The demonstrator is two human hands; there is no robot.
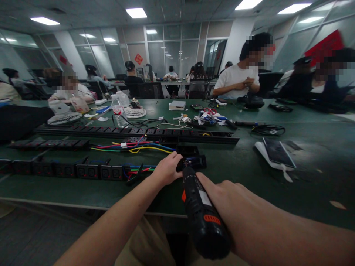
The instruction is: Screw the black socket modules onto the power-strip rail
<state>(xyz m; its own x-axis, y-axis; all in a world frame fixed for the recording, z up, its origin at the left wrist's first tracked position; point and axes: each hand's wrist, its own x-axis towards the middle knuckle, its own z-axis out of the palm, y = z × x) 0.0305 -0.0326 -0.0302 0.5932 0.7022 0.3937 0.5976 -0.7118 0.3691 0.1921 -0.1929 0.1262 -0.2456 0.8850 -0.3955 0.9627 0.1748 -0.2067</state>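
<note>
My right hand (222, 195) is wrapped round a black cordless drill (198, 207) with orange details. The drill points away from me, its tip at a small black box-shaped part (200, 161). Closed at the near left side of that part is my left hand (168, 168); its fingertips are partly hidden behind the drill's front end. Blue, yellow, red and green wires (149, 148) run leftward beside the hand. Left of my forearm lies a row of black socket modules (85, 170) with loose wire ends at its right end.
A long black power strip (133, 132) lies across the table (238, 162) beyond my hands. Farther back are a white fan (135, 112), a plastic bottle (120, 117) and red-handled scissors (210, 111). A dark tablet-like panel (279, 152) lies at right. Several people sit around.
</note>
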